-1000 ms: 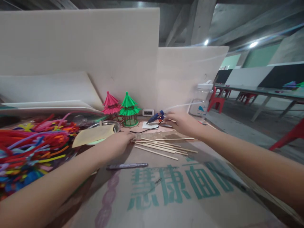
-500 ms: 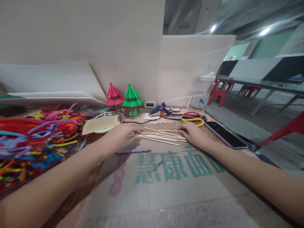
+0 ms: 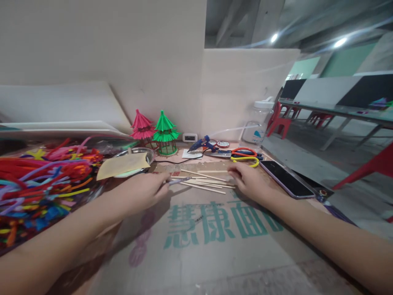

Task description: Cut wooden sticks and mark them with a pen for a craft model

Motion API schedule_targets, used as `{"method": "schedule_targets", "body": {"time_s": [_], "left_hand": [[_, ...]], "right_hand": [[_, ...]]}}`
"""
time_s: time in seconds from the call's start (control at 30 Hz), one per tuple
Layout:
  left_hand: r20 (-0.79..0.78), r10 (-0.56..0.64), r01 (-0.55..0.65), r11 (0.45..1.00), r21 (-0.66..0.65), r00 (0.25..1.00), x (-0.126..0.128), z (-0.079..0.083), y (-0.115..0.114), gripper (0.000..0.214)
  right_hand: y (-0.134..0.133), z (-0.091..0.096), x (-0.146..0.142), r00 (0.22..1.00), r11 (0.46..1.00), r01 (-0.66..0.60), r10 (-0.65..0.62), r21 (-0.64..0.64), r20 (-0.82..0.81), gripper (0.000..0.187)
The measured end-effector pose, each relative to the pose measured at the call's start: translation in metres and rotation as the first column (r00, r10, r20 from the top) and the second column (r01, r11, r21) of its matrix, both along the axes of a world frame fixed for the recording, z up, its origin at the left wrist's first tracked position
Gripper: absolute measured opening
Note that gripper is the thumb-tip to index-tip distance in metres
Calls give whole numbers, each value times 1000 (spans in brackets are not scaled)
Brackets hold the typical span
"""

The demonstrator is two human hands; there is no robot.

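My left hand [image 3: 150, 187] is closed around a slim purple pen [image 3: 179, 180], whose tip points right over a loose bunch of thin pale wooden sticks [image 3: 208, 183]. The sticks lie roughly side by side on a printed sheet [image 3: 196, 254]. At their right ends is my right hand [image 3: 247, 178], thumb and fingers curled in a pinch. A stick end reaches its fingertips, but what lies between them is hidden.
Left lies a heap of colourful pipe cleaners [image 3: 46, 176], beside a metal bowl [image 3: 150, 155] with yellowish paper [image 3: 123, 164]. Behind stand pink [image 3: 143, 127] and green [image 3: 166, 131] pagoda models, a glue gun [image 3: 201, 143], scissors [image 3: 245, 157] and a bottle [image 3: 258, 123]. A phone [image 3: 287, 180] lies right.
My left hand has picked the pen up from the sheet and lifted it toward the sticks. My right hand stays by the stick ends, fingers more curled. The view has shifted slightly.
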State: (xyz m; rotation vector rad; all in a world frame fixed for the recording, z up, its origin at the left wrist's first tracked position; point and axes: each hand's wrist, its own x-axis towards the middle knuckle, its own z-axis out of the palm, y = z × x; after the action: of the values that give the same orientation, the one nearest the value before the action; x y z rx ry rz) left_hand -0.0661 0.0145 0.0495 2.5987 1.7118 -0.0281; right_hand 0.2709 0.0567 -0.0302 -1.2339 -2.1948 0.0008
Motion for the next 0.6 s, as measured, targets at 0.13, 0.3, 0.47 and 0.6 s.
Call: {"method": "schedule_targets", "body": {"time_s": [0.13, 0.3, 0.47, 0.6], "left_hand": [[331, 61, -125, 977, 175, 942, 3, -14, 4, 46], [578, -103, 78, 995, 68, 809, 31, -40, -20, 25], [808, -102, 132, 991, 31, 580, 59, -47, -45, 17], [912, -143, 139, 986, 96, 384, 58, -55, -49, 19]], "right_hand": [[-30, 10, -16, 974, 982, -187, 190, -35, 122, 20], [-44, 22, -27, 942, 936, -316, 289, 156, 172, 15], [-67, 32, -61, 839, 780, -542, 487, 312, 242, 49], [-73, 41, -94, 808, 757, -589, 561, 283, 179, 45]]}}
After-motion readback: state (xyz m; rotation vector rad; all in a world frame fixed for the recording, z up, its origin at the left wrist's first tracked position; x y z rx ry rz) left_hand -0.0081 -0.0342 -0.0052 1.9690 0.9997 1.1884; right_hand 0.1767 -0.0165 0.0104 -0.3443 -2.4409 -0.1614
